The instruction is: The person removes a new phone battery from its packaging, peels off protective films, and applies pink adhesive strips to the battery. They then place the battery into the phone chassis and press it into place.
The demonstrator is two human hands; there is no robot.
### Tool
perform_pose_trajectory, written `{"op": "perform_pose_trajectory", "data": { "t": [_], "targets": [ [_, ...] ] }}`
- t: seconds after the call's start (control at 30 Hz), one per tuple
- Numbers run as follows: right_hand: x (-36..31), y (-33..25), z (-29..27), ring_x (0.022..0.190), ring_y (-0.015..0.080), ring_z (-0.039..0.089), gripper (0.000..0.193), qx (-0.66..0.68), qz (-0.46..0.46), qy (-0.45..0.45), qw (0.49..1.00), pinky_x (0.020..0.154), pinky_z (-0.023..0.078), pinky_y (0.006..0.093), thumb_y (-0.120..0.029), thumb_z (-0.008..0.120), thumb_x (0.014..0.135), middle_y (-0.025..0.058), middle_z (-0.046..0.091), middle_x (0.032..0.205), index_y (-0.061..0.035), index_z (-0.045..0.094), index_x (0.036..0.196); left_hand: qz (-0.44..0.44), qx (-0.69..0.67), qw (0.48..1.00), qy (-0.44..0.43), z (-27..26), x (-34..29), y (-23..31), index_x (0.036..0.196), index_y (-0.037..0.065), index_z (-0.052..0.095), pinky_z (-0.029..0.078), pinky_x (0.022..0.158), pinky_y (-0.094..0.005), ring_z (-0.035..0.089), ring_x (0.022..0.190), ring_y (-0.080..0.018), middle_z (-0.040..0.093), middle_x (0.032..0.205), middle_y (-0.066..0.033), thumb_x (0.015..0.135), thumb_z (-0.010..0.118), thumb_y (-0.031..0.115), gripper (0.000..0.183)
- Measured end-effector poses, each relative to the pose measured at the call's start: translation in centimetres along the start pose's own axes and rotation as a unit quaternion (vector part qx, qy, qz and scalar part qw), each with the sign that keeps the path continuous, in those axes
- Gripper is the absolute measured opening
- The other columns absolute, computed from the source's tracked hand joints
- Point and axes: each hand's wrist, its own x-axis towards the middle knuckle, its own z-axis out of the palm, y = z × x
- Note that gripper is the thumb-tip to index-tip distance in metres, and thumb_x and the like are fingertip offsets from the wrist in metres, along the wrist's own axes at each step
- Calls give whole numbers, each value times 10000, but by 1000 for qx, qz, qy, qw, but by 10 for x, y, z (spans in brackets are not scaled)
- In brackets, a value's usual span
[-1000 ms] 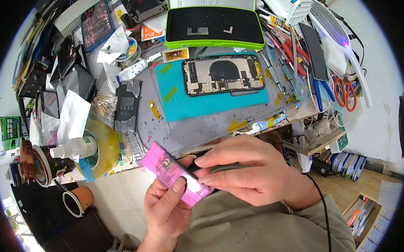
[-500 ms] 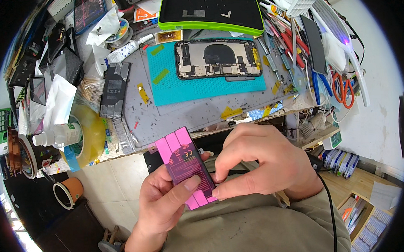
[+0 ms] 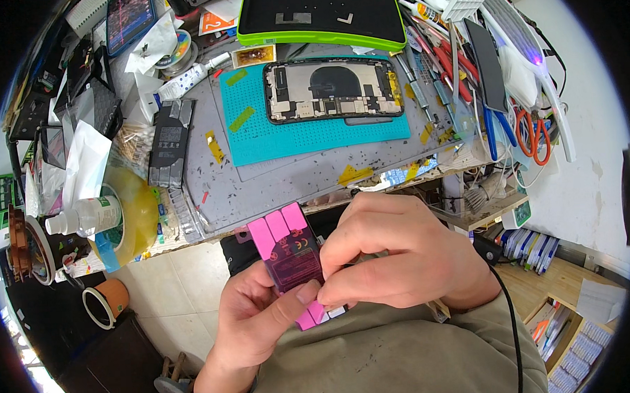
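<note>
My left hand [image 3: 253, 308] grips a slim dark phone battery [image 3: 294, 257] over the front edge of the workbench, its thumb lying across the lower part. Pink strips [image 3: 277, 225] cover the battery's upper end, with more pink at its lower end. A small white patch [image 3: 336, 312] shows at the lower right corner. Against the battery's right edge, my right hand [image 3: 395, 253] is closed in a pinch; whatever lies between its fingertips is hidden. Beyond the hands, an opened phone [image 3: 333, 90] lies on a turquoise mat [image 3: 285, 150].
Another dark battery [image 3: 170, 143] lies left of the mat. A green-rimmed black tray [image 3: 321, 17] sits behind the phone. Pens and screwdrivers, blue-handled pliers [image 3: 495, 136] and orange scissors [image 3: 532, 134] crowd the right side. A tape roll [image 3: 136, 211] and clear bottle [image 3: 94, 214] stand at left.
My right hand has moved slightly left, over the battery's right edge. White now shows at the battery's lower right corner, where pink was. The view has shifted a little.
</note>
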Motion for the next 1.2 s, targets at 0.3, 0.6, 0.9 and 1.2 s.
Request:
{"op": "perform_pose_trajectory", "data": {
  "t": [0.3, 0.6, 0.9, 1.2],
  "targets": [
    [6, 2, 15, 736, 167, 586, 206, -17, -11, 53, 998, 616, 460, 287, -109, 798, 704, -17, 667, 921, -119, 758, 906, 25, -1, 999, -24, -3, 1, -2, 1252, -50, 609, 489, 884, -263, 625, 1025, -123, 679, 1181, -92, 989, 570, -37, 266],
    [12, -1, 19, 722, 175, 608, 218, -34, -6, 72, 997, 607, 445, 295, -102, 813, 698, 7, 678, 937, -102, 747, 906, 12, -38, 998, -44, -11, -2, -4, 1287, -62, 592, 480, 877, -256, 616, 1025, -119, 673, 1185, -101, 998, 545, -23, 296],
    [16, -6, 24, 731, 162, 618, 198, -49, 12, 86, 995, 609, 429, 292, -119, 829, 734, 6, 670, 913, -116, 735, 908, -12, -86, 996, 2, -2, -2, 0, 1162, -90, 645, 505, 998, -419, 664, 1126, -282, 695, 1173, -216, 923, 596, 3, 262],
    [18, -11, 22, 736, 175, 600, 176, -62, 41, 107, 991, 626, 436, 301, -132, 834, 797, 18, 663, 945, -122, 722, 934, 12, -64, 995, -81, -9, -2, -3, 1327, -113, 529, 504, 1032, -425, 647, 1168, -312, 626, 1290, -223, 1090, 423, 186, 396]
  ]
}}
